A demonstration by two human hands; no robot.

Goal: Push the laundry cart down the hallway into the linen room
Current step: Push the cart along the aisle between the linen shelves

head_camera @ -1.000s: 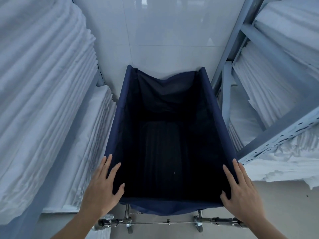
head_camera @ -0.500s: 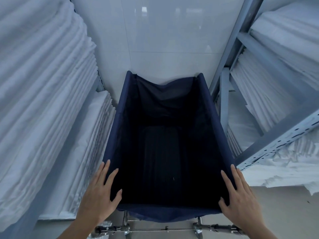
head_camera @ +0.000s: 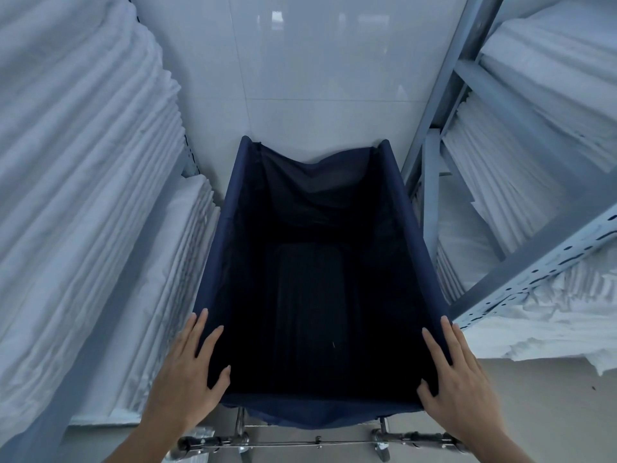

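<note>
Nudged forward, laundry cart [head_camera: 414,235] rim lies under both hands' [head_camera: 459,375] straight fingers [head_camera: 203,332].

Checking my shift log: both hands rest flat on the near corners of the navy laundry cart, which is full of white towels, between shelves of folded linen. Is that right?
Not quite. The head view shows the laundry cart has only its dark bag inside, no towels. The rest holds: the left hand and right hand rest flat on its near corners, between shelves of folded linen.

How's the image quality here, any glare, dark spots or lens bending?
Head view: ceiling lights glare on the glossy wall tiles; the laundry cart interior is nearly black, its contents unreadable; wide-angle bending splays the shelf frame and linen stacks outward; left hand and right hand look sharp.
</note>
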